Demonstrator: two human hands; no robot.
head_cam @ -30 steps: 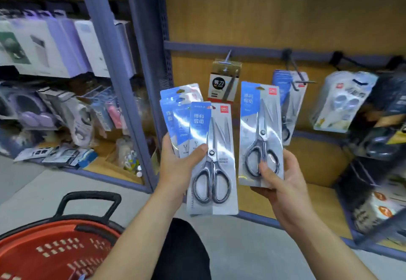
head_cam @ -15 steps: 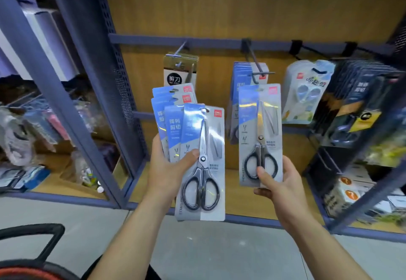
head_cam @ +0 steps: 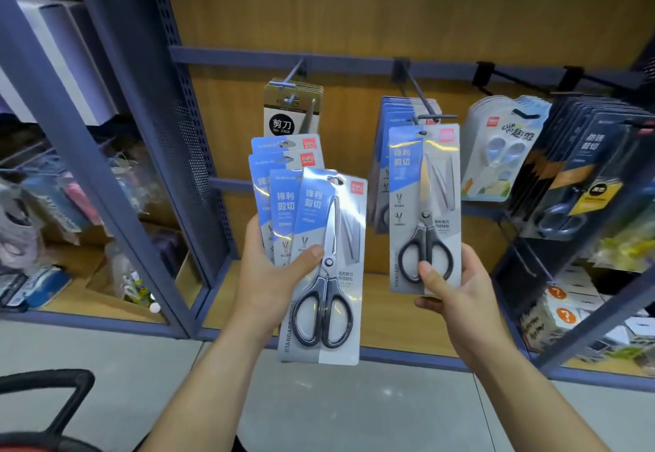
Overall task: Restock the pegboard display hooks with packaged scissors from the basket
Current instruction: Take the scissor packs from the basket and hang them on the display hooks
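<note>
A person's left hand (head_cam: 273, 281) grips a fan of 4 scissor packs (head_cam: 319, 256), thumb pressed across the front one, before a wood-backed display. The right hand (head_cam: 457, 295) holds 1 pack (head_cam: 425, 203) upright by its lower end, thumb over the black handles, fingers curled behind. Its top sits just below the tip of a hook (head_cam: 421, 97) carrying matching hung packs (head_cam: 393, 125). The basket (head_cam: 46, 377) shows mostly its black handle, lower left.

You face a blue rail (head_cam: 354, 62) with hooks (head_cam: 420, 94). Brown-carded packs (head_cam: 292, 107) hang at left, blue scissor packs (head_cam: 395, 115) at centre, and dark packs (head_cam: 595, 168) at right.
</note>
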